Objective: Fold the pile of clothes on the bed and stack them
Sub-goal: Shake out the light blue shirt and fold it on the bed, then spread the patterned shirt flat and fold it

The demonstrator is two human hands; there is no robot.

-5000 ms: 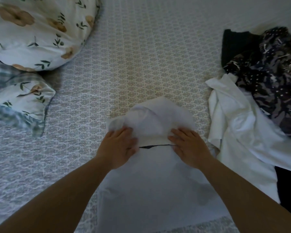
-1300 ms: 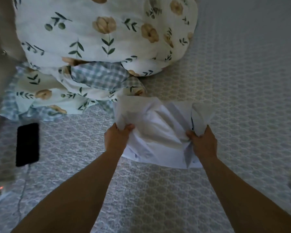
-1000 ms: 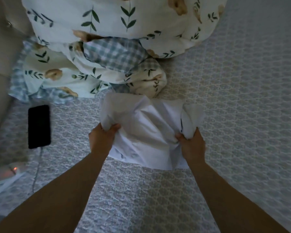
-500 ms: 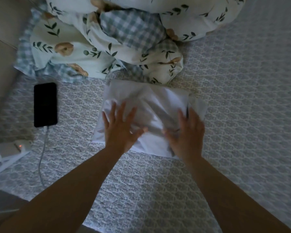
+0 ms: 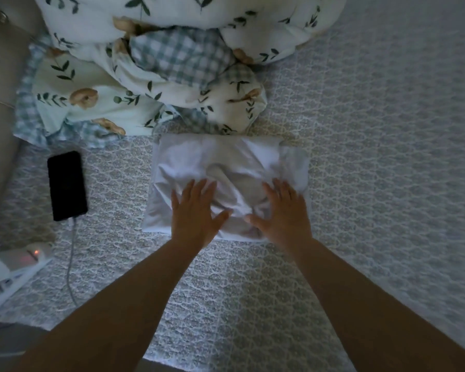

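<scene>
A folded white garment (image 5: 231,162) lies on the patterned grey bedspread (image 5: 373,157), just in front of the floral bedding. My left hand (image 5: 196,210) rests flat on its near left part with fingers spread. My right hand (image 5: 282,210) lies flat on its near right part, fingers straight. Both palms press the cloth down. The rest of the clothes pile is out of view.
A bunched floral and checked duvet (image 5: 151,63) fills the far left. A black phone (image 5: 67,185) lies on the bed at left with a cable (image 5: 70,264) running to a white power strip (image 5: 14,267) at the bed's left edge.
I carried the folded white garment left toward the floral bedding, gripping it with both hands, then set it down. My hands let go and now lie flat on top of it.
</scene>
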